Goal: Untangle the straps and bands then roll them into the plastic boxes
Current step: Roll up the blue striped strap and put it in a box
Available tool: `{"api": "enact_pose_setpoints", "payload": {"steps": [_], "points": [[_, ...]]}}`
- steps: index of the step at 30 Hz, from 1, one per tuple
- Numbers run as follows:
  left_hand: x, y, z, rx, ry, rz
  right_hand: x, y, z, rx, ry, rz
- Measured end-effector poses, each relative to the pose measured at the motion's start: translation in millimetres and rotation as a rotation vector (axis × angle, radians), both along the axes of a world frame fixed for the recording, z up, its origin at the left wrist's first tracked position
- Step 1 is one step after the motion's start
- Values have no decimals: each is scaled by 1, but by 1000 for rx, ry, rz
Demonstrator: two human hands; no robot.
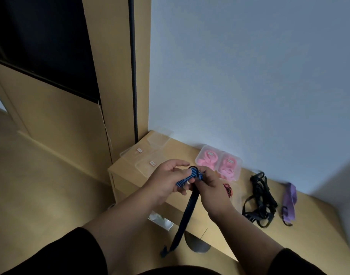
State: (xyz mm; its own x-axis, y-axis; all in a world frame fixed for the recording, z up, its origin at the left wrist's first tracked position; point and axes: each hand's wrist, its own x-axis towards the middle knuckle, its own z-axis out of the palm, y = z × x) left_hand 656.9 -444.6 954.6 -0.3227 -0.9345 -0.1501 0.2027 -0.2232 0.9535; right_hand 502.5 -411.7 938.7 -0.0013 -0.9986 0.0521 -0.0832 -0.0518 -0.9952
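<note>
Two hands are gripping a blue striped strap (190,178) above the cabinet top's (180,151) front edge: the left hand (168,179) is pinching its rolled end, the right hand (209,185) is curling around it. Its tail is hanging down. Two boxes (219,161) holding pink bands are sitting along the back edge.

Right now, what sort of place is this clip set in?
Probably a room at home, likely a bedroom or storage corner: a low wooden cabinet against a plain white wall, a tall wooden wardrobe-like unit beside it, and wood-tone flooring.
</note>
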Motion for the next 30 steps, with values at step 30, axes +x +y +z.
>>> {"api": "enact_pose_setpoints", "payload": {"steps": [30], "points": [[-24,-17,-12,-623,-847,18,-29,-21,3,569,-33,136]]}}
